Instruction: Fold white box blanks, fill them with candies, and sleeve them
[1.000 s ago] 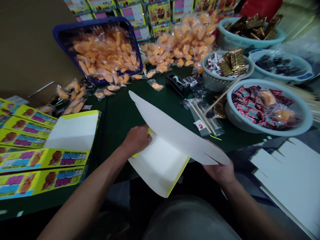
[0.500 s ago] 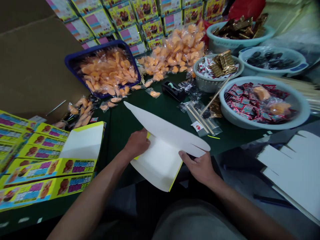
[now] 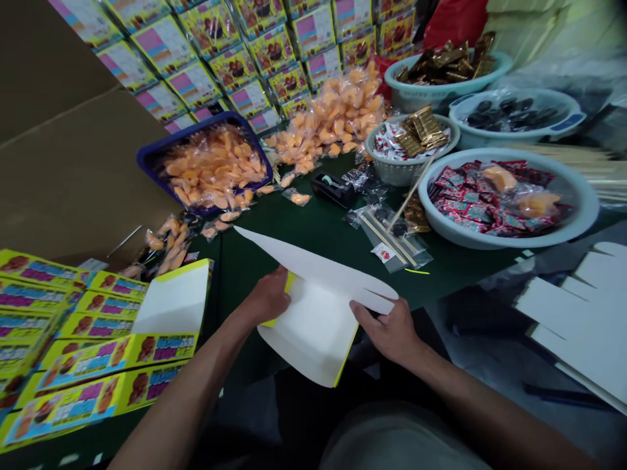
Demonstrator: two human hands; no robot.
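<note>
A flat white cardboard box blank [image 3: 313,307] with yellow edges lies partly folded at the front edge of the dark green table [image 3: 313,228]. My left hand [image 3: 268,297] grips its left fold, fingers curled around the edge. On the right side, my right hand [image 3: 389,329] holds the blank near the tabbed flap, thumb on top. A long white flap of the blank points away toward the back left.
Folded yellow printed boxes [image 3: 83,339] are stacked at the left. A blue basket [image 3: 210,163] of orange wrapped snacks stands behind, with bowls of red [image 3: 504,196], gold and dark sweets to the right. A tape dispenser [image 3: 333,189] and wooden sticks [image 3: 392,232] lie mid-table. White blanks [image 3: 582,320] lie at right.
My right hand slid from under the flap's far right end inward to the tabbed corner. The flap folded lower and the view tilted up and to the left.
</note>
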